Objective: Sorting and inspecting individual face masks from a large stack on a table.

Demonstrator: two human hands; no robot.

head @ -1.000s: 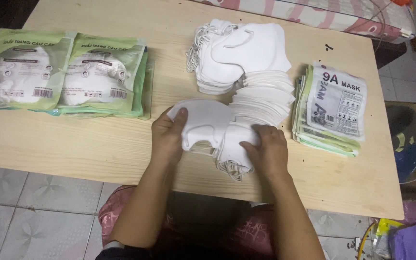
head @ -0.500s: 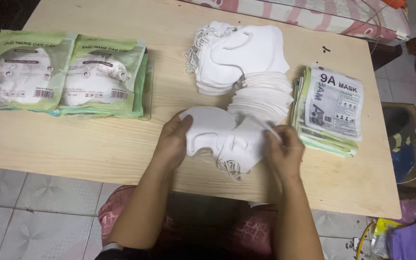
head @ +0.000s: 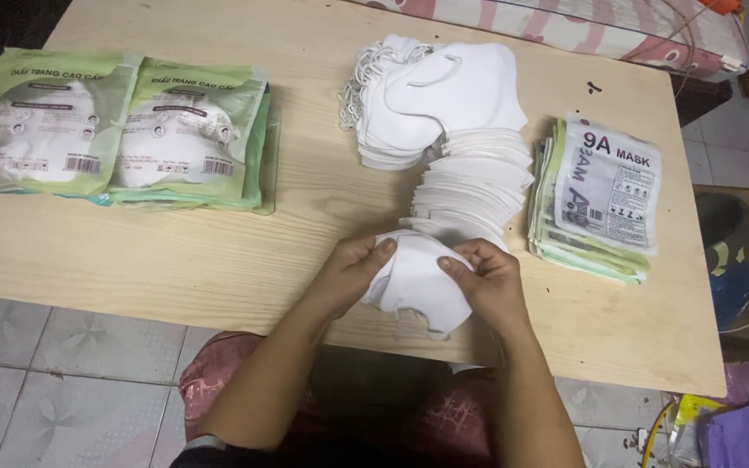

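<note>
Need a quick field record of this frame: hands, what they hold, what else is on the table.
left hand: grips the white masks from the left side
right hand: grips the same masks from the right
held item: small bunch of white masks, at the table's near edge
behind hands: fanned pile of loose white masks
right of pile: stack of flat empty pouches
far left: two stacks of green filled packs
surface: wooden table

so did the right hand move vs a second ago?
Yes. The right hand has slid left along the near table edge, away from the stack of flat mask packets, closing toward the left hand over the white masks both hold.
</note>
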